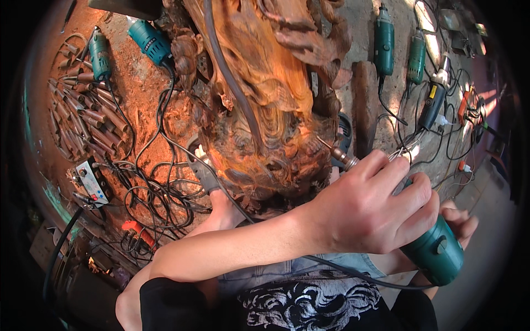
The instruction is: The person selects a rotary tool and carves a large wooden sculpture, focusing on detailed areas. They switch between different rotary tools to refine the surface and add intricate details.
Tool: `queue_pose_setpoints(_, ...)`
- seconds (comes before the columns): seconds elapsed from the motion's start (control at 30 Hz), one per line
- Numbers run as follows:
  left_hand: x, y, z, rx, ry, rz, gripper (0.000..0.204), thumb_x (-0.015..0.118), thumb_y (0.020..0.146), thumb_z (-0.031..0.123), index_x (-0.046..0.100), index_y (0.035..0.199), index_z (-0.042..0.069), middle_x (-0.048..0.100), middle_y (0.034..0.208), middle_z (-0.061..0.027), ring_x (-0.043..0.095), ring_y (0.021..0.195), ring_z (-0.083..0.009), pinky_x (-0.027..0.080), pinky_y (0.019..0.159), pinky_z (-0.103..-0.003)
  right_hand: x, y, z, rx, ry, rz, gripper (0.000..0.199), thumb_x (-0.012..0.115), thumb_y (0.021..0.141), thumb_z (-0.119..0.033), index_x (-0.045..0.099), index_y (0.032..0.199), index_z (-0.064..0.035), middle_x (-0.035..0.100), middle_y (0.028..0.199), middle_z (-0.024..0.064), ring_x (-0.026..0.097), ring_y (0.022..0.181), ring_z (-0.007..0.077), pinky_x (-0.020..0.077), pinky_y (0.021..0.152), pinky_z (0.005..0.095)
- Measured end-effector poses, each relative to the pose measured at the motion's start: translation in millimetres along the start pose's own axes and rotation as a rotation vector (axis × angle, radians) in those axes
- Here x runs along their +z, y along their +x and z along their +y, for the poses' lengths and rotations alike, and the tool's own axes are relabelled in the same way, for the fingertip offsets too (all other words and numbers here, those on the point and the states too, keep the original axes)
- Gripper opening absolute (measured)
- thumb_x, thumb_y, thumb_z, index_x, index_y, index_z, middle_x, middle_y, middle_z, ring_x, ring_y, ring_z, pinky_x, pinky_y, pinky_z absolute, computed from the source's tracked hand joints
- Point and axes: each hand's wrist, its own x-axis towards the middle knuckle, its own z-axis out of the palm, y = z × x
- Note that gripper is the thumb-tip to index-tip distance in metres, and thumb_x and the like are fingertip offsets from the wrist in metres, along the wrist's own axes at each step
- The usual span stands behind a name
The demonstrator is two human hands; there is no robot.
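Note:
My left forearm reaches across to the right, and my left hand is wrapped round a green die grinder. My right hand is curled at the grinder's far side, mostly hidden behind it. The tool's thin bit points up and left, its tip at the right flank of an orange-brown wood carving. Whether the tip touches the wood, I cannot tell. The carving has swirling relief and stands between my bare feet. A black cord runs from the grinder's rear across my lap.
More green grinders lie at both sides on the dusty floor. Many carving chisels are piled at the left. Tangled cords, a control box and an orange power strip are nearby. A wood block stands right of the carving.

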Motion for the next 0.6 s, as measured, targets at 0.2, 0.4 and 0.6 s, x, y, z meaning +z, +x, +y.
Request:
queue_pose_setpoints(0.2,-0.8,-5.4,0.3,0.047,0.032,-0.027,0.024,0.07,0.075,0.018,0.067,0.097,0.009,0.061,0.092,-0.0037,0.063,0.081,-0.0204,0.05,0.065,-0.031,17.1,8.5,16.8,-0.051,-0.014,-0.11,0.012,0.075,0.088,-0.006,0.071,0.095,-0.0143,0.063,0.126,0.0402,0.074,0.099,0.0423,0.0604,0.085,0.0461)
queue_pose_setpoints(0.4,-7.3,6.1,10.9,0.102,0.037,-0.062,0.024,0.069,0.077,0.021,0.067,0.098,0.01,0.061,0.092,-0.0028,0.064,0.084,-0.0204,0.051,0.068,-0.031,-23.6,18.2,4.9,-0.074,0.128,-0.464,0.028,0.082,0.08,-0.016,0.078,0.108,-0.012,0.066,0.128,0.0331,0.074,0.095,0.0473,0.0608,0.077,0.0376)
queue_pose_setpoints(0.6,-8.2,-5.1,24.8,0.124,0.022,-0.12,0.025,0.068,0.077,0.022,0.067,0.099,0.01,0.062,0.093,-0.0028,0.064,0.084,-0.0199,0.052,0.069,-0.032,34.3,40.1,54.4,-0.979,0.22,-0.303,0.019,0.079,0.084,-0.016,0.073,0.102,-0.0121,0.069,0.109,0.018,0.069,0.079,0.0267,0.0562,0.082,0.0316)
